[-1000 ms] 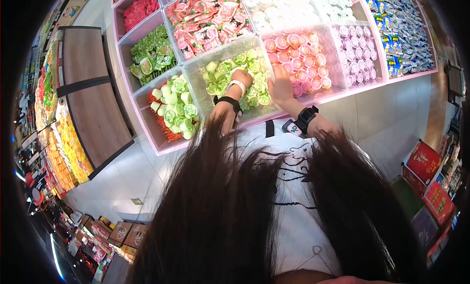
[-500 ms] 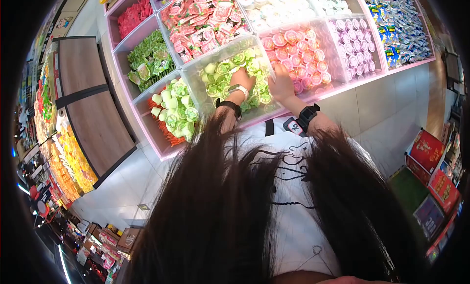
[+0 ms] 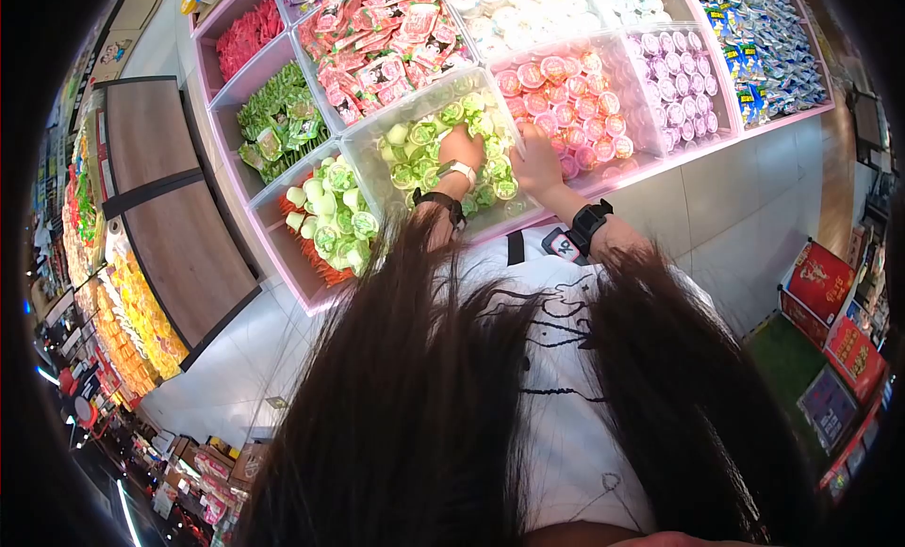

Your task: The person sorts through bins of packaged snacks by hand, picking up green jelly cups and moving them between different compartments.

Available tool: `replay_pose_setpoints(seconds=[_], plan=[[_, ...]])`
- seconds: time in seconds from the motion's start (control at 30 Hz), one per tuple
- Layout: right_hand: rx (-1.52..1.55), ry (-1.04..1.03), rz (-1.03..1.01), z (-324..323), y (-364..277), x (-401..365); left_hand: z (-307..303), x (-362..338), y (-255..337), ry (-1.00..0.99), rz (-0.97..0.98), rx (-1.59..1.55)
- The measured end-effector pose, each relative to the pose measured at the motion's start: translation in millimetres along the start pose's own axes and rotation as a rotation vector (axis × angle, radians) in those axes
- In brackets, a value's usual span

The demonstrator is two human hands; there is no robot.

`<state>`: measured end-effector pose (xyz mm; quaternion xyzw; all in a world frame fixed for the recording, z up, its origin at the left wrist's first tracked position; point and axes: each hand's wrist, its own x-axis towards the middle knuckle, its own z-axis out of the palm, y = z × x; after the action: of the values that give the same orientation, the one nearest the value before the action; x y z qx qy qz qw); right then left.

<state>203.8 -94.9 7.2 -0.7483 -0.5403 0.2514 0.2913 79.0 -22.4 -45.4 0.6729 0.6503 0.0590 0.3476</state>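
Observation:
My left hand [image 3: 462,151] reaches down into a clear plastic bin [image 3: 363,161] of green-lidded jelly cups [image 3: 407,175]. Its fingers are buried among the cups, so their grip is hidden. At the bin's right side, my right hand [image 3: 537,163] is closed on the upper edge of the clear wall, beside the bin of orange and pink jelly cups [image 3: 580,104]. Both wrists wear dark bands.
Left of the green cups, another compartment holds pale green cups [image 3: 330,208] over orange packets. Behind lie red-and-white packets [image 3: 386,48] and white cups [image 3: 518,15]. Purple cups [image 3: 674,81] and blue packets [image 3: 768,52] are at right. A pink rim [image 3: 650,170] edges the display.
The display has shifted slightly left in view. My left hand remains among the green cups, and my right hand stays at the bin wall.

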Motion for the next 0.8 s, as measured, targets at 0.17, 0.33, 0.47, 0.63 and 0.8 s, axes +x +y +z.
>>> replay_pose_setpoints(seconds=[0.17, 0.33, 0.47, 0.63, 0.8], plan=[[-0.007, -0.019, -0.006, 1.3, 2.4, -0.6, -14.7, 11.7, -9.9, 0.233, 0.057, 0.093], [0.009, 0.021, -0.093, 2.0, 6.6, -2.5, -31.7, 29.2, -11.1, 0.067, 0.171, 0.308], [0.036, 0.007, -0.086, 1.4, 6.7, -3.0, -17.2, 45.8, -27.7, 0.022, 0.4, 0.512], [0.068, -0.004, -0.025, 1.0, 4.8, -2.2, -17.6, 46.9, -33.1, 0.017, 0.536, 0.458], [0.079, -0.022, 0.025, -1.3, 0.7, -1.3, -27.2, 48.7, -24.4, -0.046, 0.529, 0.377]])
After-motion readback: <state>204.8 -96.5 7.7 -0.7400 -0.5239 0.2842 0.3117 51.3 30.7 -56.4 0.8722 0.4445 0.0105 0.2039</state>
